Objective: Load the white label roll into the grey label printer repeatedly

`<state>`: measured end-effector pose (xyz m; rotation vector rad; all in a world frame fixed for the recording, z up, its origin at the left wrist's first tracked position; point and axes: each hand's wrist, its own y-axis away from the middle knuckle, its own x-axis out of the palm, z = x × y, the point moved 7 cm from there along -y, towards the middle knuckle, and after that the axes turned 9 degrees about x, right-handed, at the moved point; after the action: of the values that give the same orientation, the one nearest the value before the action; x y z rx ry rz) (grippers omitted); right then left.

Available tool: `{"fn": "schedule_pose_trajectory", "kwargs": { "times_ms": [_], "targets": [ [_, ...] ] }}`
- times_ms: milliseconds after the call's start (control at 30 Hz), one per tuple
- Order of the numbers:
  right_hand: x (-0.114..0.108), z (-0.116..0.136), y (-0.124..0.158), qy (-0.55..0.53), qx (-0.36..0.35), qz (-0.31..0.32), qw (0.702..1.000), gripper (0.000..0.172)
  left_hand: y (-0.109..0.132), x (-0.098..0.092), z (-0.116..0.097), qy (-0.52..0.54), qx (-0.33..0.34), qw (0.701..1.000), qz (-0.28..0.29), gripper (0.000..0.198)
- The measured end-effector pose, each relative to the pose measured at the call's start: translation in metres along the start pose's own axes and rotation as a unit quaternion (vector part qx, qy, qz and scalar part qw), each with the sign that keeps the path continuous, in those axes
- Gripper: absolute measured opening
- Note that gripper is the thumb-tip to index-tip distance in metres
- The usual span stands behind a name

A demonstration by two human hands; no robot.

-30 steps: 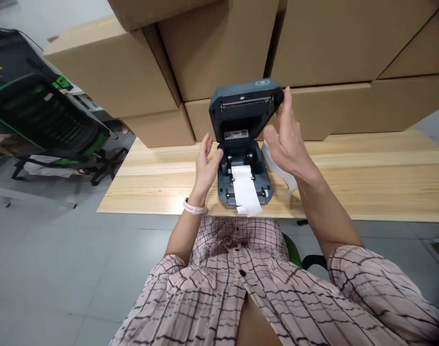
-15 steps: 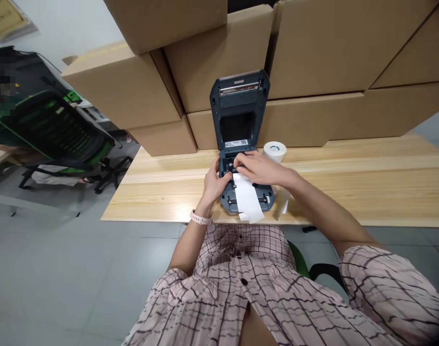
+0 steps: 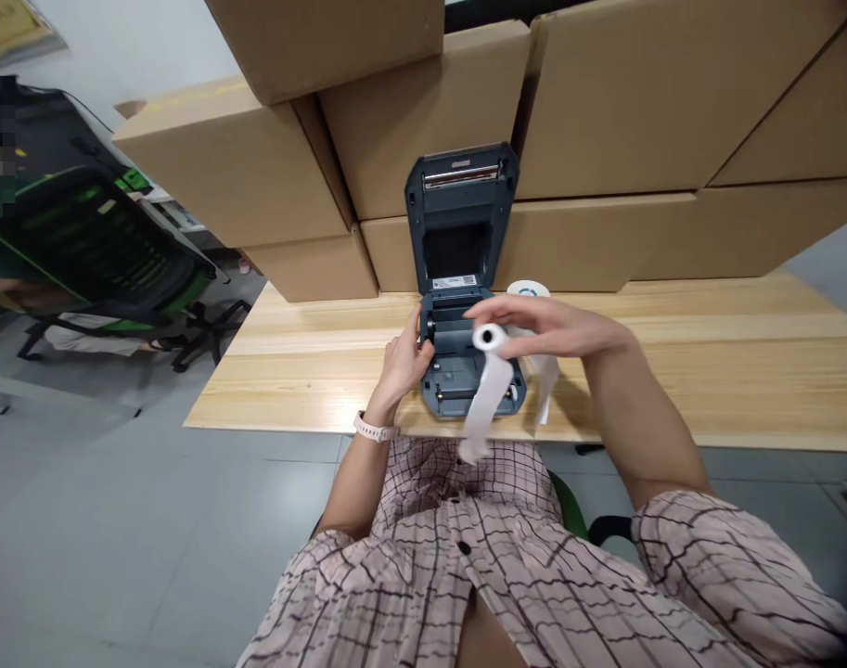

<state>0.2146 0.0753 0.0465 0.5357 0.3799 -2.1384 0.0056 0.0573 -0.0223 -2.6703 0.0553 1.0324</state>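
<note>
A dark grey label printer (image 3: 465,278) stands on the wooden table (image 3: 708,371) with its lid raised. My right hand (image 3: 548,325) is shut on a small, nearly spent paper roll (image 3: 491,338), held above the printer's open bay. A white strip (image 3: 484,408) hangs down from the roll past the table's front edge. My left hand (image 3: 405,357) grips the printer's left side, a pale watch band on its wrist. A fuller white roll (image 3: 527,289) stands on the table just right of the printer, partly behind my right hand.
Large cardboard boxes (image 3: 604,130) are stacked along the back of the table behind the printer. A black and green office chair (image 3: 96,250) stands on the grey floor to the left. The table's bare wood extends to the right.
My right hand reached into the printer's bay, took hold of the small paper roll and lifted it out with its strip trailing. My left hand stayed on the printer's left side.
</note>
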Motion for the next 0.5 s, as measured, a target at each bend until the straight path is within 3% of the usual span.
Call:
{"fn": "schedule_pose_trajectory", "kwargs": {
  "times_ms": [67, 167, 267, 400, 500],
  "targets": [
    [-0.019, 0.003, 0.044, -0.096, -0.061, -0.06, 0.992, 0.051, 0.002, 0.0, 0.0, 0.007, -0.003, 1.0, -0.008, 0.077],
    [-0.044, -0.013, 0.124, -0.176, -0.131, -0.221, 0.95, 0.039, 0.004, 0.001, -0.001, 0.004, -0.012, 1.0, -0.013, 0.074],
    [-0.048, -0.055, 0.176, -0.178, -0.01, -0.331, 0.927, 0.032, 0.005, 0.002, 0.0, -0.006, -0.024, 1.0, -0.016, 0.073],
    [-0.031, -0.113, 0.175, -0.22, 0.203, -0.328, 0.896, 0.044, 0.005, 0.001, 0.001, -0.01, -0.034, 0.999, -0.024, 0.07],
    [-0.015, -0.142, 0.148, -0.289, 0.263, -0.295, 0.872, 0.05, 0.005, 0.001, -0.001, -0.009, -0.025, 0.999, -0.02, 0.07]
  ]
}}
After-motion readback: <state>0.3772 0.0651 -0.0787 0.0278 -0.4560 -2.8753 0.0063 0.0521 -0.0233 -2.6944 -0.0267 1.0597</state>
